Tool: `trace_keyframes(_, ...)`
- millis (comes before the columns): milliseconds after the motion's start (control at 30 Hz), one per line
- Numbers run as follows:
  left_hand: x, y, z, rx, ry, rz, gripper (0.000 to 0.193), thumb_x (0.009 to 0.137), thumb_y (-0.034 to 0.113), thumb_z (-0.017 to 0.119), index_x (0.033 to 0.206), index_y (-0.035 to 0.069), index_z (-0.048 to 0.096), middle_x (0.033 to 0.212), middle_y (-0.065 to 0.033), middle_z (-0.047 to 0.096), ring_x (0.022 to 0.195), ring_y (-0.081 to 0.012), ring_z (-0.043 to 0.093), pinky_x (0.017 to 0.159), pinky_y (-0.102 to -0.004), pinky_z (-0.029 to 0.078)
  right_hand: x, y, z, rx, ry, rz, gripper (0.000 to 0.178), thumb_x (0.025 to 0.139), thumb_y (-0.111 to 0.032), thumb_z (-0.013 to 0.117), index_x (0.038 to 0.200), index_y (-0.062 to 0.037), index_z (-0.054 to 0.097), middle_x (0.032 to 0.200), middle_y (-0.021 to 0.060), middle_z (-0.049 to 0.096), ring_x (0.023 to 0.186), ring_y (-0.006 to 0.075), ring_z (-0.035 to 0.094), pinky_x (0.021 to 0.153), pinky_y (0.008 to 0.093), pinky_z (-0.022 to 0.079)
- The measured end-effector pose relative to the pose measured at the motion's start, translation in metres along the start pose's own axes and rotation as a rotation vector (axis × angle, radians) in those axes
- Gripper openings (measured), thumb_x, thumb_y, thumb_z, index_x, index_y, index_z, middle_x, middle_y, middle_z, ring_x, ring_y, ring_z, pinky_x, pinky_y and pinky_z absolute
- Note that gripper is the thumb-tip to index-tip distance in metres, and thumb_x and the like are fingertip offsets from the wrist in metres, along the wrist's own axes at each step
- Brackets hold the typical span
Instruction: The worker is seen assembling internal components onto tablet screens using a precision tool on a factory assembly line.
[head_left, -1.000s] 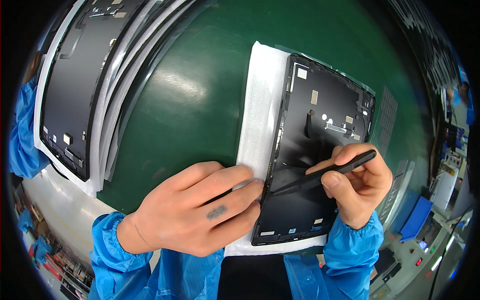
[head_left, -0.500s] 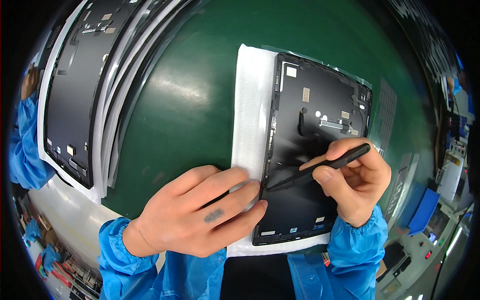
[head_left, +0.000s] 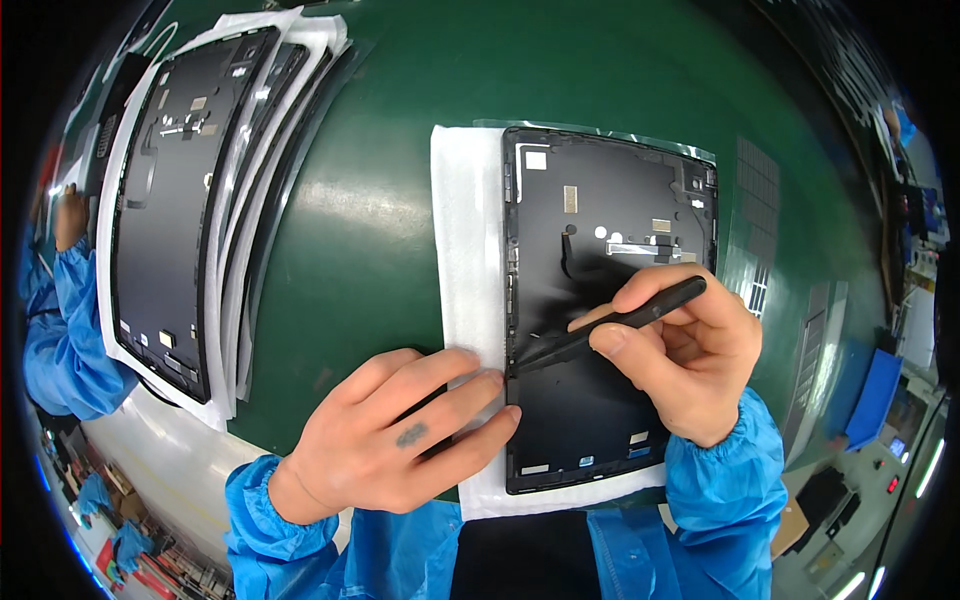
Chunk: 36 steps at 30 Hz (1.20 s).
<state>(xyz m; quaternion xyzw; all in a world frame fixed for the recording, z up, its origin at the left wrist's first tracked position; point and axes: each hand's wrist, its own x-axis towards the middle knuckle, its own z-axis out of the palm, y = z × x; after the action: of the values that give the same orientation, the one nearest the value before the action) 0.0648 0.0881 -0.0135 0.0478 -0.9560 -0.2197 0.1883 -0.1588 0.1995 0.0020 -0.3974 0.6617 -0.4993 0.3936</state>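
Note:
A black tablet back housing (head_left: pixel 585 410) lies inner side up before me, with small silver and white pads on it. Under it is a white foam sheet (head_left: pixel 470 220) that sticks out along its left side. My right hand (head_left: pixel 690 365) is closed around black tweezers (head_left: pixel 650 308), which slant down to the left. Their tips are at the housing's left rim, close to the fingertips of my left hand. My left hand (head_left: pixel 395 435) has its fingers apart, fingertips resting on the foam and against that rim; its thumb is hidden.
A stack of similar housings (head_left: pixel 160 230) with foam sheets between them stands on the left of the green mat (head_left: pixel 340 270). Clear film sheets with grids (head_left: pixel 757 220) lie right of the housing. Another person's blue sleeve (head_left: pixel 75 340) is beyond the stack.
The whole view has shifted, so the housing appears farther left and the stack farther right. The tweezer tips have come a little closer to the left rim. Both hands keep nearly the same pose.

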Motion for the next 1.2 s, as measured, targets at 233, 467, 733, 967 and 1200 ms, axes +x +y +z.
trace_keyframes(233, 0.007, -0.003, -0.009, 0.091, -0.021, -0.034, 0.040, 0.058, 0.007, 0.076, 0.096, 0.019, 0.075, 0.108, -0.0076, 0.063, 0.101, -0.0294, 0.061, 0.078, -0.0387, 0.050, 0.001, -0.005, 0.004, 0.233, 0.082, 0.108, 0.019, 0.083, 0.006, 0.072, 0.100, 0.0033, 0.063, 0.067, 0.0023, 0.065, 0.053, -0.0015, 0.047, 0.047, 0.0167, 0.033)
trace_keyframes(467, 0.018, -0.013, -0.019, -0.004, -0.082, 0.039, 0.036, 0.057, 0.007, 0.075, 0.091, 0.018, 0.075, 0.107, -0.0072, 0.061, 0.102, -0.0303, 0.059, 0.079, -0.0404, 0.050, 0.003, -0.002, -0.001, 0.406, 0.081, 0.109, 0.020, 0.086, 0.000, 0.071, 0.103, -0.0006, 0.062, 0.080, 0.0083, 0.071, 0.052, 0.0047, 0.052, 0.045, 0.0192, 0.035)
trace_keyframes(733, 0.050, -0.003, -0.024, 0.042, -0.253, 0.119, 0.031, 0.057, 0.010, 0.075, 0.087, 0.016, 0.070, 0.093, -0.0068, 0.053, 0.092, -0.0289, 0.056, 0.076, -0.0386, 0.046, 0.003, 0.000, -0.006, 0.465, 0.095, 0.091, 0.019, 0.086, -0.001, 0.072, 0.102, -0.0009, 0.063, 0.074, 0.0061, 0.068, 0.051, 0.0047, 0.050, 0.045, 0.0202, 0.034)
trace_keyframes(967, 0.060, -0.005, -0.024, 0.088, -0.344, 0.060, 0.027, 0.059, 0.010, 0.069, 0.085, 0.014, 0.065, 0.094, -0.0112, 0.050, 0.089, -0.0317, 0.053, 0.079, -0.0401, 0.045, -0.019, -0.016, -0.052, 0.321, 0.387, -0.192, 0.022, 0.088, 0.004, 0.065, 0.109, 0.0018, 0.059, 0.092, 0.0146, 0.072, 0.061, 0.0060, 0.054, 0.050, 0.0189, 0.040)
trace_keyframes(1200, 0.064, 0.006, -0.031, 0.039, -0.448, 0.090, 0.025, 0.058, 0.012, 0.074, 0.082, 0.018, 0.067, 0.097, -0.0076, 0.048, 0.095, -0.0288, 0.050, 0.080, -0.0393, 0.043, -0.048, 0.038, -0.137, 0.196, 0.578, -0.208, 0.018, 0.090, 0.000, 0.066, 0.107, 0.0019, 0.062, 0.096, 0.0151, 0.071, 0.071, 0.0075, 0.057, 0.056, 0.0211, 0.043)
